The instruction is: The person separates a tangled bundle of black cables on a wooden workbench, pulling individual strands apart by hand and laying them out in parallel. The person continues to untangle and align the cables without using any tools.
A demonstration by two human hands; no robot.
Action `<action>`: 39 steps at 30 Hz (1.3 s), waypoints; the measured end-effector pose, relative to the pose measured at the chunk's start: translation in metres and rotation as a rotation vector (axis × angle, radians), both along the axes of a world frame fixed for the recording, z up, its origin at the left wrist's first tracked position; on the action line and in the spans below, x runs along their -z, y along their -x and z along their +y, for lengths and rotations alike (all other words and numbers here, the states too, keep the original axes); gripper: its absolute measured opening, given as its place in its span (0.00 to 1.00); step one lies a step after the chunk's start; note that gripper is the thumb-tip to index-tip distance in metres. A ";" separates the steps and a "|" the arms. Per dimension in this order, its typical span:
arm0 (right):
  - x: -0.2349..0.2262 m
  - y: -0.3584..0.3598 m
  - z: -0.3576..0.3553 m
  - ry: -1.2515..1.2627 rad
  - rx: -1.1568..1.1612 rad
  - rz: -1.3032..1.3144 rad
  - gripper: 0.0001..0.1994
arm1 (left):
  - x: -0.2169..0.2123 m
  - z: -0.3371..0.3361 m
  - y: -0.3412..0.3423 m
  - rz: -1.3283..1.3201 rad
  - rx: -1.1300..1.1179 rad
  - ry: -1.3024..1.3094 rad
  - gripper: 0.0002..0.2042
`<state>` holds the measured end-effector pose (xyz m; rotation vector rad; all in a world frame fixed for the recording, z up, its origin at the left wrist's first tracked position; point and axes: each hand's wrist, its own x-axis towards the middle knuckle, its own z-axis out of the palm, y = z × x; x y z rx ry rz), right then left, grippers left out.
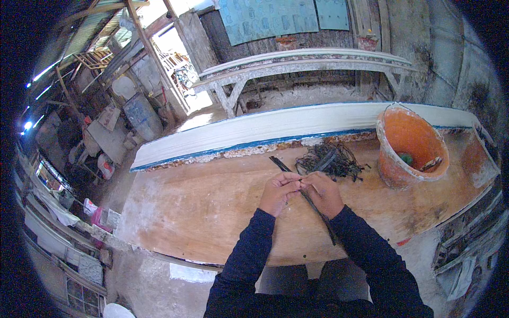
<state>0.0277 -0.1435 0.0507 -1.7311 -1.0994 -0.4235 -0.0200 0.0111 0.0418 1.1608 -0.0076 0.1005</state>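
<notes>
My left hand (279, 193) and my right hand (324, 194) meet over the wooden tabletop, thumbs and fingertips pinched together. Between them is a thin black strip (318, 211), which runs slantwise from beyond my left fingers down toward the table's near edge. My fingers cover its middle, so how it is bent or joined there is hidden. Just past my right hand lies a tangled heap of similar black strips (333, 160). To its right an orange bucket (391, 168), smeared with white, has a green thing and other small items inside.
The plywood tabletop (196, 212) stretches out on both sides. Along its far edge runs a long white board (238, 130) with blue trim. Beyond stands a whitened bench (313, 66). An orange-brown, dusty piece (479, 159) sits at the right end.
</notes>
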 end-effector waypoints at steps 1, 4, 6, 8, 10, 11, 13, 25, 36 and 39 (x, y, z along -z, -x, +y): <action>0.001 -0.001 -0.001 0.013 0.001 0.000 0.04 | -0.001 -0.002 0.000 0.006 -0.040 -0.045 0.07; 0.001 -0.001 -0.001 0.033 0.003 -0.004 0.04 | -0.003 -0.008 0.001 -0.030 -0.157 -0.209 0.06; 0.000 0.000 0.001 0.022 0.009 -0.008 0.04 | 0.001 -0.009 0.001 -0.124 -0.221 -0.350 0.06; 0.001 0.002 0.005 -0.055 0.014 0.112 0.03 | 0.011 -0.008 -0.002 -0.258 -0.319 -0.510 0.06; 0.008 -0.002 0.005 -0.140 -0.018 0.299 0.04 | 0.012 -0.014 -0.004 -0.313 -0.366 -0.602 0.06; 0.015 -0.007 0.007 -0.188 -0.061 0.424 0.05 | 0.012 -0.016 -0.004 -0.300 -0.370 -0.618 0.06; 0.015 -0.008 0.007 -0.275 -0.165 0.622 0.06 | 0.005 -0.021 0.000 -0.267 -0.359 -0.599 0.06; 0.000 -0.015 -0.004 -0.406 -0.445 1.190 0.07 | 0.005 -0.021 0.006 -0.373 -0.355 -0.687 0.07; 0.001 -0.007 0.001 -0.259 -0.131 0.755 0.05 | 0.000 -0.025 0.006 -0.328 -0.417 -0.746 0.11; 0.003 -0.009 0.000 -0.108 0.032 0.347 0.04 | 0.005 -0.021 0.003 -0.238 -0.393 -0.691 0.14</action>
